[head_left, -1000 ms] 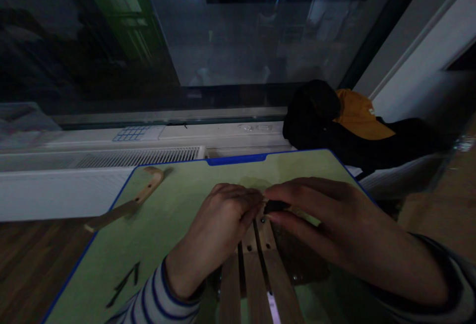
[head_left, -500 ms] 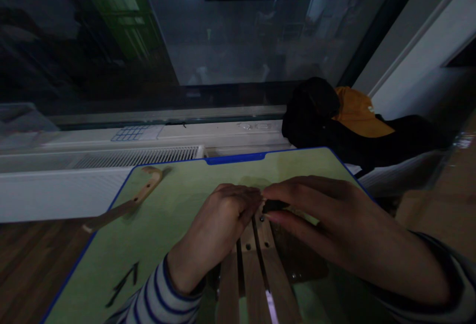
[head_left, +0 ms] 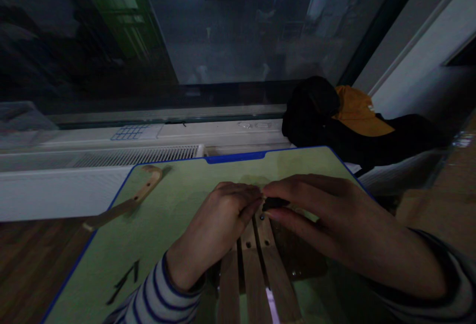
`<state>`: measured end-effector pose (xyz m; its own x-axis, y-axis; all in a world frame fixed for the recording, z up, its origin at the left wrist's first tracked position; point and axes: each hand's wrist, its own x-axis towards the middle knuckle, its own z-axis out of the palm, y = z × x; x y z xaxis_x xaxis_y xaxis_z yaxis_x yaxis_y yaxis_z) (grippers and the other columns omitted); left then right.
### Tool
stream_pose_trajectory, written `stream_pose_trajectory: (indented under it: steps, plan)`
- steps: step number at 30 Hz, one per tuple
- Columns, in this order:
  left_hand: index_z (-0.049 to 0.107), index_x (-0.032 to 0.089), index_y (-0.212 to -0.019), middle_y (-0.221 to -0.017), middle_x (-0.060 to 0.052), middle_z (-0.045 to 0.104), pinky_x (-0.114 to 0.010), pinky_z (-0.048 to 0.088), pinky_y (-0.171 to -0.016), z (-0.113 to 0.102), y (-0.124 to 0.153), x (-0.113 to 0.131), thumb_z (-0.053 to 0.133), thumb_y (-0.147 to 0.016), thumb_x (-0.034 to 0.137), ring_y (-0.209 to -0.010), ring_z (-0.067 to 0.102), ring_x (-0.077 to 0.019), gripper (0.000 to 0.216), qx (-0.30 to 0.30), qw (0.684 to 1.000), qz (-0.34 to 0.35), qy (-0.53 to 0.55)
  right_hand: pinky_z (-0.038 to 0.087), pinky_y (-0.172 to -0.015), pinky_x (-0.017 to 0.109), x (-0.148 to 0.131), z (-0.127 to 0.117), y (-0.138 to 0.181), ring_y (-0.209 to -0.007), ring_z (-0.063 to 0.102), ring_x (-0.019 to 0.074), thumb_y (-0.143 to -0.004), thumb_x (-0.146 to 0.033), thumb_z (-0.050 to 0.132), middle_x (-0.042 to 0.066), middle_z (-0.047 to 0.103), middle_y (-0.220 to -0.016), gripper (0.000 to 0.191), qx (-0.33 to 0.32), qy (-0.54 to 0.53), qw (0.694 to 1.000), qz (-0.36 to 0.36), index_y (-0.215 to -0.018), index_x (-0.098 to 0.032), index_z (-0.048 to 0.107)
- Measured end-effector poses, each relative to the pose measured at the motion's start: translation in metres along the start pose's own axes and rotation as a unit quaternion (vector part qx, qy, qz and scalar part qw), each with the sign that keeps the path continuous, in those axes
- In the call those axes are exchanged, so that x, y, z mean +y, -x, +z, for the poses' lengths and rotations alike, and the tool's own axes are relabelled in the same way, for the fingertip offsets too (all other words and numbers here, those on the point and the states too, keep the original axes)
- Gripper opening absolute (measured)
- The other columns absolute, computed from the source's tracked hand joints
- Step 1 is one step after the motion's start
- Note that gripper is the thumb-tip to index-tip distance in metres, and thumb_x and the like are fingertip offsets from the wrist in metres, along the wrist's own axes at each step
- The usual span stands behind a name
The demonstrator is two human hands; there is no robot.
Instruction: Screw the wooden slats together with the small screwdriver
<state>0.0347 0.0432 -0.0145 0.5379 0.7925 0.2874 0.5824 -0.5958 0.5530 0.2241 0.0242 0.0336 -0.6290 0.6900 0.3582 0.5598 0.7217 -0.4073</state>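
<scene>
Three long pale wooden slats (head_left: 256,274) lie side by side, running from the near edge up to my hands, with holes near their far ends. My left hand (head_left: 219,220) is closed over the far ends of the slats, its fingers folded around them; their tips are hidden. Between thumb and forefinger, my right hand (head_left: 334,215) pinches a small dark flat piece (head_left: 275,204) against the tip of the right-hand slat. A screw head (head_left: 262,217) shows in that slat just below the piece. Under the slats is a brown panel (head_left: 303,254), partly in shadow.
Everything rests on a green table (head_left: 186,190) with a blue rim. A curved wooden piece with holes (head_left: 141,192) overhangs its left edge. Thin dark strips (head_left: 124,280) lie at the near left. Behind are a radiator (head_left: 141,158), a windowsill, and an orange cap (head_left: 362,113) on black cloth.
</scene>
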Motion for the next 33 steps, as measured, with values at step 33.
stream_pose_trajectory:
  steps: [33]
  plan:
    - [0.065, 0.018, -0.084, -0.074, 0.000, 0.067, -0.024, 0.042, -0.056, 0.002, 0.016, 0.020, 0.057, -0.087, 0.022, -0.064, 0.061, -0.0148, 0.009, 0.025, 0.998, -0.057, 0.003, 0.048, -0.081, 0.032, -0.003, -0.009, -0.002, -0.090, 0.064, 0.0189, -0.091, -0.029, 0.048, 0.005, 0.069, -0.099, 0.027, -0.020, 0.108, 0.994, -0.009, -0.113, -0.018, 0.057]
